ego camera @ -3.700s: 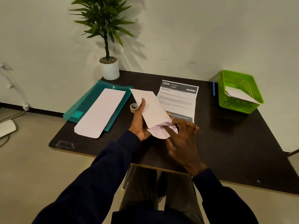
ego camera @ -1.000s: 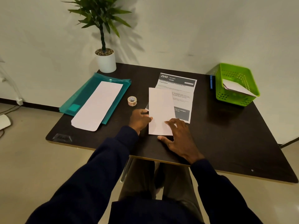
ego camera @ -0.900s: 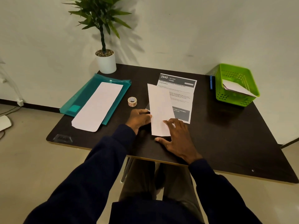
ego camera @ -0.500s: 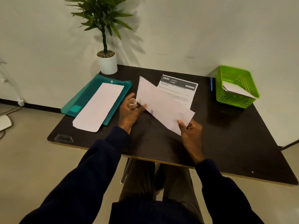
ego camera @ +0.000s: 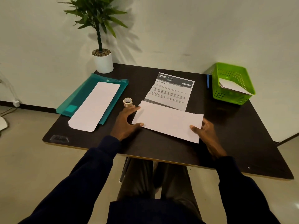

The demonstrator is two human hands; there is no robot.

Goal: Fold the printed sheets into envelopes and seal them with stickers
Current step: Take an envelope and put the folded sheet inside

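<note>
The envelope (ego camera: 168, 122) sat crosswise between the two hands, its plain face up and its long edges running from one hand to the other. My left hand (ego camera: 127, 123) was spread with fairly straight fingers against the short left end, forefinger up at the far corner and thumb touching the near corner; it bracketed the paper rather than clasping it. My right hand (ego camera: 205, 133) pinched the other end, thumb lying on top near the near corner and the fingers going behind the edge.

Those right fingers were mostly hidden by the envelope, so I could see only their tips past the edge. I could not tell whether the envelope lay flat on the table (ego camera: 161, 151) or was lifted a little at the right-hand end. The printed sheet (ego camera: 171, 91) lay just beyond both hands, its near strip covered by the envelope; only the heading was readable, the small text was not. The sticker roll (ego camera: 127, 102) stood just past the left fingertips, close but apart.

Further out to the left of the left hand, a second envelope (ego camera: 93, 105) lay on a teal folder (ego camera: 80, 97). Well beyond the right hand stood a green basket (ego camera: 233, 83) with some paper inside.

Both forearms reached forward in dark sleeves — wrists low, palms turned inward towards each other.
</note>
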